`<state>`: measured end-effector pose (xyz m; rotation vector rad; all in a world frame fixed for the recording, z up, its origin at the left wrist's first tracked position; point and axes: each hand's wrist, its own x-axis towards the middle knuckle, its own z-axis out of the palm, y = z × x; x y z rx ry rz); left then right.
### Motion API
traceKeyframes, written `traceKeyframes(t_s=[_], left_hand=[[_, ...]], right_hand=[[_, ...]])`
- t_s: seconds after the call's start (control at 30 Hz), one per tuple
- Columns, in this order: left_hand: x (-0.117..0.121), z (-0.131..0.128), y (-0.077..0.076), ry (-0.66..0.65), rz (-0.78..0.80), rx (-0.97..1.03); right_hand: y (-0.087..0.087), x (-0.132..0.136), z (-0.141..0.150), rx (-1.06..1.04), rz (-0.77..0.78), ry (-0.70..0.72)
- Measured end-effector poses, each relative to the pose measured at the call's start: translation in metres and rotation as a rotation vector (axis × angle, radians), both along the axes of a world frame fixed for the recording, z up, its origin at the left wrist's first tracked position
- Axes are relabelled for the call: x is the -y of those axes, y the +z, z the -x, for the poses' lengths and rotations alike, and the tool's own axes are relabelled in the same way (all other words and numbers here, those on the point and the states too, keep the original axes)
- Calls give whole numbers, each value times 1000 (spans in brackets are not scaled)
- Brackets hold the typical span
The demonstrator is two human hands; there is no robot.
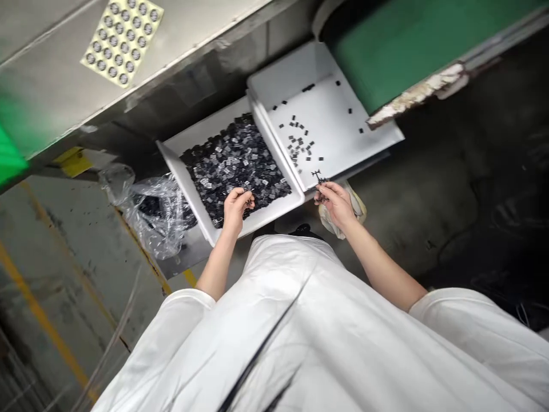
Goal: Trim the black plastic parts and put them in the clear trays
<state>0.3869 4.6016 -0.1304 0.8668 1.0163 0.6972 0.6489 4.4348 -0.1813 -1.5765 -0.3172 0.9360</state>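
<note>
Currently, the left hand point(235, 210) pinches a small dark piece point(247, 193) above a white tray point(274, 207) heaped with black parts point(235, 166), while the right hand point(333, 205) grips a dark branched runner point(319, 183) at a second white tray point(326, 126) holding only scattered parts point(298, 140).

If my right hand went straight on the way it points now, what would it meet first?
Probably the near corner of the white tray of scattered black parts, just past your right hand; depth is unclear.

No legible text (sticker sheet point(122, 43) too blurred)
</note>
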Motion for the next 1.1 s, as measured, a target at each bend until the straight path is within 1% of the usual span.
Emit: traceKeyframes(t_s=[0.07,0.13,0.17,0.27,0.33,0.4,0.43,0.5,0.57,0.63,0.7,0.8,0.87,0.93,1.0,1.1], left_hand=[[8,-22,9,-47,-26,16],[24,-41,17,-96,-51,22],[33,-50,20,-118,-66,22],[73,-76,24,-166,-103,6],[107,-93,21,-180,-110,-17],[146,-111,15,-180,-98,-28],[165,-121,10,-179,-87,-30],[203,-143,-1,-205,-59,-38],[234,-168,-16,-297,-47,-96],[257,-196,-34,-412,-63,-183],[271,-226,-53,-496,-92,-264],[276,-269,-84,-611,-113,-390],[272,-292,-104,-712,-130,-513],[265,-310,-120,-803,-159,-642],[257,-323,-133,-877,-192,-752],[248,-334,-144,-970,-207,-836]], right_hand=[[-12,53,-19,47,110,-160],[-35,93,-35,86,214,-267],[-49,108,-42,97,250,-291],[-91,139,-64,130,335,-311],[-114,160,-79,140,381,-287],[-128,188,-93,124,403,-229],[-131,205,-99,109,405,-194],[-131,245,-110,78,401,-134],[-124,288,-118,48,407,-101],[-115,330,-124,24,427,-90],[-107,368,-130,12,454,-104],[-98,411,-142,19,486,-158],[-94,429,-151,30,496,-207],[-89,440,-160,41,501,-253],[-83,445,-168,55,505,-287],[-70,445,-181,85,508,-301]])
